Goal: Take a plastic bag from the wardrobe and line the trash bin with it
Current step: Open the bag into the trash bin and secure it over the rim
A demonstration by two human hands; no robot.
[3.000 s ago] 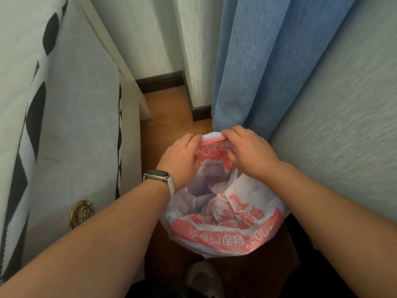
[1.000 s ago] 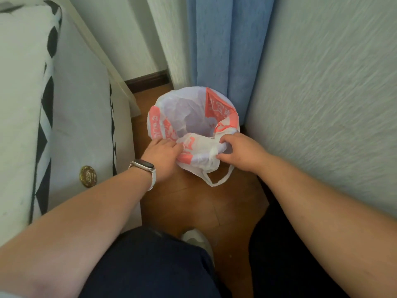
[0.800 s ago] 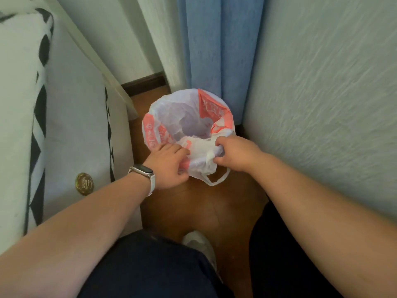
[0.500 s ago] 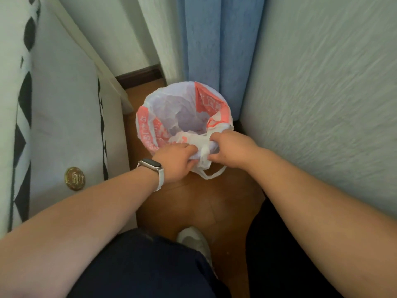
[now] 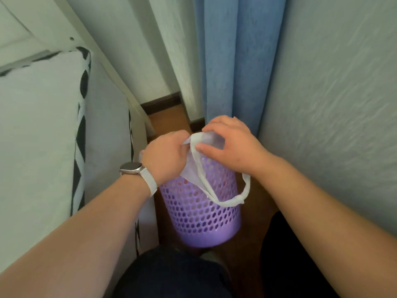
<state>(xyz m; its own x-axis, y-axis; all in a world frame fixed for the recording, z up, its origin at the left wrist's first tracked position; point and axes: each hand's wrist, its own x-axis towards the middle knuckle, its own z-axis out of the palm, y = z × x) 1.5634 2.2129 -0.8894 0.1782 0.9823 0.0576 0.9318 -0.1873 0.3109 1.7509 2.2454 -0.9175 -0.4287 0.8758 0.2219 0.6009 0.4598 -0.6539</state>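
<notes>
Wooden floor point(image 5: 255, 214) between mattress and wall, with perforated purple plastic trash bin point(image 5: 200, 211). Left hand point(image 5: 165, 160) and right hand point(image 5: 229, 147) close together above rim, both pinching white plastic bag point(image 5: 194, 166), handle dangling. Earlier: bag spread over rim; now lifted, bin wall exposed.

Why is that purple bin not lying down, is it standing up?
Standing up. The purple bin rests on its base on the floor, its top under both hands, left hand and right hand, which pinch the white bag.

A blue curtain point(image 5: 236, 61) hangs at upper centre, textured pale wall point(image 5: 333, 93) at right, wooden floor point(image 5: 169, 117) below, white mattress point(image 5: 38, 136) at left.
</notes>
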